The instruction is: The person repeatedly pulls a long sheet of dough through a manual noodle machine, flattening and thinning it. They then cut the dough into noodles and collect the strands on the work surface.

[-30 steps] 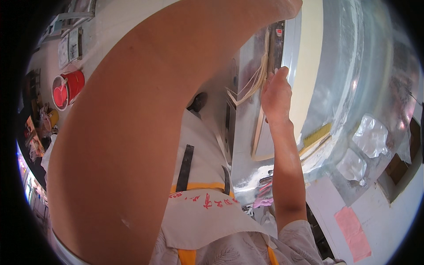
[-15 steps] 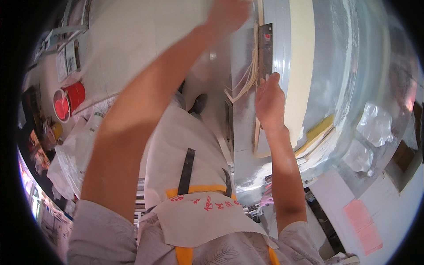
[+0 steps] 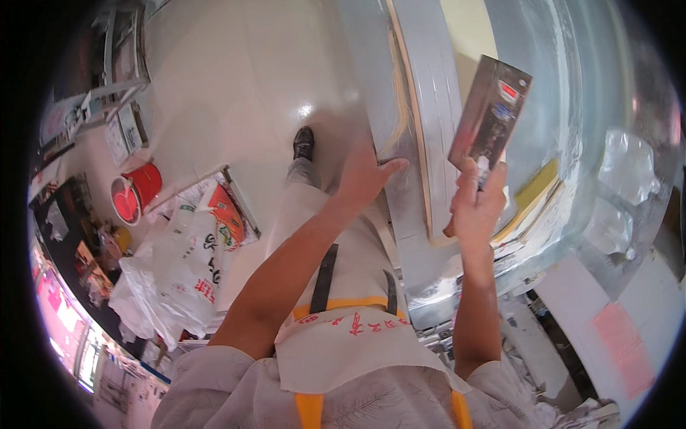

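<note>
My right hand [image 3: 477,204] is closed round the handle of a cleaver [image 3: 493,107]. Its broad, dark rectangular blade tilts up and to the right, raised above the worktop. At the worktop's left edge is my left hand [image 3: 363,175], thumb stretched out to the right and nothing visible in it; its other fingers are smeared by motion. Thin pale strands like noodles [image 3: 394,107] lie along that edge, just beyond the left hand. Between them and the cleaver runs a long, flat greyish band [image 3: 436,86] with a tan edge.
The shiny grey worktop [image 3: 536,43] carries a cream strip [image 3: 468,25] and a yellow bar [image 3: 536,184]. Clear plastic bags [image 3: 629,168] lie at the far right. On the floor at left are a red bucket [image 3: 143,184] and white plastic sacks [image 3: 168,264].
My right hand has lifted the cleaver off the tan-edged band and moved it right, turning the blade's face up. My left hand has come back from the far end toward me.
</note>
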The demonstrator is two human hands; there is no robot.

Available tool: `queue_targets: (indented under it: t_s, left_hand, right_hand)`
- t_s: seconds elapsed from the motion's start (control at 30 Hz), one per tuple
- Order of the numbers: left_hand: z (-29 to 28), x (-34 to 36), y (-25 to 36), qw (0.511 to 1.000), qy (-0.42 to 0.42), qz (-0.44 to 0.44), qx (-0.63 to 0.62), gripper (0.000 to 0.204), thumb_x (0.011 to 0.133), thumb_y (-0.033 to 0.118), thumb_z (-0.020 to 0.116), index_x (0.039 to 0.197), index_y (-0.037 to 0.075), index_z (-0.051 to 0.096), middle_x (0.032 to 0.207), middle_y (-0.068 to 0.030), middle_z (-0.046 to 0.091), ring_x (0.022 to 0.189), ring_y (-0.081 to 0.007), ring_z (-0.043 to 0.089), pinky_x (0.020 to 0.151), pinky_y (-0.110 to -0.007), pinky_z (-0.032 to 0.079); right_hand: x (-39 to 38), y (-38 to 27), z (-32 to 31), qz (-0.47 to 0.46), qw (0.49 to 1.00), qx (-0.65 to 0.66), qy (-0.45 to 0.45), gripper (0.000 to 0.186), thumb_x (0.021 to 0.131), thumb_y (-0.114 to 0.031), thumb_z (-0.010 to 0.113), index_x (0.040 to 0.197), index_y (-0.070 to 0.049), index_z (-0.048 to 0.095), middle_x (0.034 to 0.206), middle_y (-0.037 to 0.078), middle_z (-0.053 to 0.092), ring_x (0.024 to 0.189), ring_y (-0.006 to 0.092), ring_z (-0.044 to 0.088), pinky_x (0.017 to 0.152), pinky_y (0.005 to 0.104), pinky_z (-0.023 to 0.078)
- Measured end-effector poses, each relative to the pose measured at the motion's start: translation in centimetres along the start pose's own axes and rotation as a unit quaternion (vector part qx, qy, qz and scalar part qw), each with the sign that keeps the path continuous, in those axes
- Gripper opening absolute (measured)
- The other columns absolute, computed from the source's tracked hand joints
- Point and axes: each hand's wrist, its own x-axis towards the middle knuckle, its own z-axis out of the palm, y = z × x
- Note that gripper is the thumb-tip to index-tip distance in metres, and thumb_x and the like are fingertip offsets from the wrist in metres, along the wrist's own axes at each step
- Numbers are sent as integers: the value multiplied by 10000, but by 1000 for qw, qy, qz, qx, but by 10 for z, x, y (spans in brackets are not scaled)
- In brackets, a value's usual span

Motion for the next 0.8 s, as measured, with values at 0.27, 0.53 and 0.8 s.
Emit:
queue_targets:
  t_s: [0.27,0.53,0.8]
  left_hand:
    - [-26,26,13,960,123,189,169,368,1070,272,698,860,-23,628,631,-191,616,606,-411,650,597,-480,501]
    - [-29,87,75,948,34,207,240,575,865,153,795,1376,-7,583,1253,-285,575,1185,-436,589,1028,-476,521]
    - [-21,97,62,939,-14,198,280,609,793,158,810,1352,9,618,1266,-259,560,1219,-422,557,1063,-465,507]
  right_hand:
    - [-44,81,-91,116,975,-42,183,335,1094,-252,657,1262,21,557,770,123,643,623,193,591,600,373,493]
    - [-86,244,-112,167,924,-157,307,466,1028,-217,730,1353,72,561,1144,189,667,930,285,667,874,407,544]
    - [-92,310,-107,198,913,-198,297,472,982,-200,774,1328,64,590,1166,221,674,1025,356,694,920,455,548]
